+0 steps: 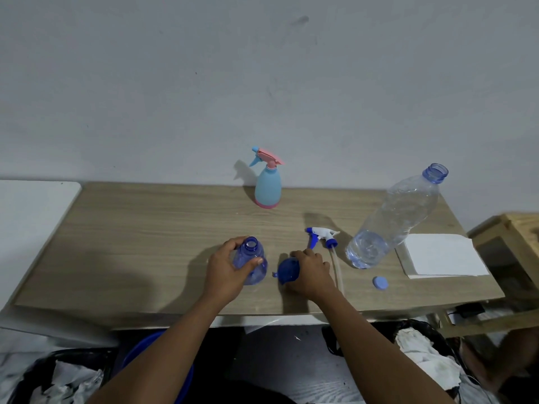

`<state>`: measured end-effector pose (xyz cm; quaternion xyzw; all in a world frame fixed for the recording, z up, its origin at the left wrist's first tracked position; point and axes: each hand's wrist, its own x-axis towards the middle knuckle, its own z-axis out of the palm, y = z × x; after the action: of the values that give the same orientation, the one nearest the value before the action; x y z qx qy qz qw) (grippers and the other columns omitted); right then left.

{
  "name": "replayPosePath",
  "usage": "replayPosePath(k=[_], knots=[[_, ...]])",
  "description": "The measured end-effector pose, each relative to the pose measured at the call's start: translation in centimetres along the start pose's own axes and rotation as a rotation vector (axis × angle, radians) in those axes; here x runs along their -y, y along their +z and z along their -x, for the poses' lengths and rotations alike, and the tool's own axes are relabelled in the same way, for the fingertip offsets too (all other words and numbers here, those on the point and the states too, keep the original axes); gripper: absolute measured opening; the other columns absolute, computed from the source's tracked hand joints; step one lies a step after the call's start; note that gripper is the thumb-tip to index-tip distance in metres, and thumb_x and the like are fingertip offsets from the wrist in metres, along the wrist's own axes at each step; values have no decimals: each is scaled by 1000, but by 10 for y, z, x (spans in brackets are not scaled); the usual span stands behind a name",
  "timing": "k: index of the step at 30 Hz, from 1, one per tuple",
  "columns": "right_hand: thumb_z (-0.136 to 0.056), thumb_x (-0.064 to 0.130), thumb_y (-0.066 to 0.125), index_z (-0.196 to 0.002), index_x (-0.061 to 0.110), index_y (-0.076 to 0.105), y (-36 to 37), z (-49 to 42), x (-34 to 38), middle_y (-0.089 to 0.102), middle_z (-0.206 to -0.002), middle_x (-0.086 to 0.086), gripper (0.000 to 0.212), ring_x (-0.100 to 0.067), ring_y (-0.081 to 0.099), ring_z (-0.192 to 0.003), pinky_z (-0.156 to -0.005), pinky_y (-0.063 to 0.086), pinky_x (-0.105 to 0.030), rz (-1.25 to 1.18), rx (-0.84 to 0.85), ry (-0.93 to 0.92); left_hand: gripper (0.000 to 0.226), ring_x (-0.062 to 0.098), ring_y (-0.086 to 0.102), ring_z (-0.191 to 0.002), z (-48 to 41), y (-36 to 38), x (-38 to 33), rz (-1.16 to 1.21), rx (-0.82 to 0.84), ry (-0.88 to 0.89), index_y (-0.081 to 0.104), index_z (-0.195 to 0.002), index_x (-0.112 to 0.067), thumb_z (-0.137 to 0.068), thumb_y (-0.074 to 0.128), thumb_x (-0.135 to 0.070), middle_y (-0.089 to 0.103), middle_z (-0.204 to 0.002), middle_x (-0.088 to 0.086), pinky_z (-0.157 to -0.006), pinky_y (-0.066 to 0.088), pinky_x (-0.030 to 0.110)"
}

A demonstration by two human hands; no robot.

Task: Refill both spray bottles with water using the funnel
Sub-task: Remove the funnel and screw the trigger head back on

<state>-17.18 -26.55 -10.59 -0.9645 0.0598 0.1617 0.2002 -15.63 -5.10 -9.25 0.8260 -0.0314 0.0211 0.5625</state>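
My left hand (230,265) grips a clear blue spray bottle (253,262) that stands upright on the wooden table (145,243) with its neck open. To its right my right hand (312,272) holds a small blue funnel (287,271) lying on the table. The bottle's white and blue trigger head (322,237) with its tube lies just behind my right hand. A light blue and pink spray bottle (267,185) stands capped at the table's back edge. A large clear water bottle (393,220), uncapped and about a third full, stands at the right.
A blue bottle cap (380,283) lies near the front edge at the right. A white folded paper (443,255) lies at the table's right end. A wooden stand (510,243) is beyond it. Bins with crumpled cloth and a blue basin (175,371) sit on the floor below.
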Motion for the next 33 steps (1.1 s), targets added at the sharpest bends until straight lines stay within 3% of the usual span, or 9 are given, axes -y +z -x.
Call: replayPosePath(k=[3, 5, 9, 11, 20, 22, 26, 29, 33], knots=[[-54, 66, 85, -141, 25, 45, -9, 3, -7, 49, -135, 4, 104, -19, 47, -124, -103, 44, -44, -147, -75, 8, 48, 5, 64, -102, 0, 0, 0, 21, 4, -1, 67, -114, -18, -71, 88, -19, 70, -108, -8, -89, 50, 19], [-59, 75, 77, -126, 22, 58, -22, 1, -12, 55, -122, 11, 88, -12, 53, -110, -93, 50, -38, -331, -250, 53, 47, 4, 64, -102, 0, 0, 0, 35, 7, -5, 67, -114, -19, -71, 88, -19, 70, -108, -10, -89, 50, 20], [-93, 20, 60, -111, 9, 67, -46, -18, -30, 65, -109, -6, 22, -17, 55, -87, -75, 42, -28, -408, -411, 166, 48, 2, 64, -103, 0, -1, -1, 31, 5, -7, 67, -115, -19, -72, 87, -17, 70, -109, -10, -90, 51, 20], [-94, 1, 48, -115, 20, 67, -45, -27, -37, 64, -107, 4, 35, -13, 57, -91, -78, 40, -22, -398, -305, 187, 48, 4, 65, -104, 0, 0, 1, 34, 6, -18, 67, -115, -18, -72, 87, -17, 70, -111, -10, -92, 52, 24], [-98, 10, 43, -116, 9, 50, -23, -44, -46, 60, -105, -16, 19, -32, 61, -93, -77, 49, -41, -224, -242, 353, 48, 2, 64, -102, 2, -1, -2, 24, 24, -42, 66, -117, -20, -73, 86, -19, 70, -109, -11, -89, 52, 20], [-97, 10, 50, -116, 11, 51, -26, -41, -45, 62, -103, -13, 20, -27, 61, -90, -76, 51, -38, -287, -277, 357, 47, 2, 64, -102, 2, 0, -1, 33, 24, -46, 66, -116, -21, -73, 86, -19, 70, -108, -12, -89, 53, 20], [-92, 12, 65, -116, 9, 56, -52, -29, -26, 68, -100, -12, 26, -19, 61, -79, -67, 45, -25, -551, -524, 203, 45, 2, 65, -100, 2, 0, -3, 47, 17, -43, 67, -112, -24, -73, 87, -19, 70, -107, -11, -87, 52, 19], [-88, 16, 72, -112, 11, 60, -89, -12, 9, 68, -102, -4, 27, -14, 65, -86, -73, 54, -24, -813, -679, 81, 44, 1, 65, -98, 4, 1, -6, 51, 33, -47, 67, -111, -24, -72, 87, -18, 71, -105, -12, -86, 50, 16], [-86, 9, 75, -111, 15, 59, -123, 17, 69, 66, -102, 3, 30, -7, 63, -82, -70, 52, -16, -1060, -740, -131, 45, 3, 65, -100, 9, 5, -6, 40, 39, -62, 68, -111, -22, -71, 87, -19, 71, -105, -11, -89, 50, 19]])
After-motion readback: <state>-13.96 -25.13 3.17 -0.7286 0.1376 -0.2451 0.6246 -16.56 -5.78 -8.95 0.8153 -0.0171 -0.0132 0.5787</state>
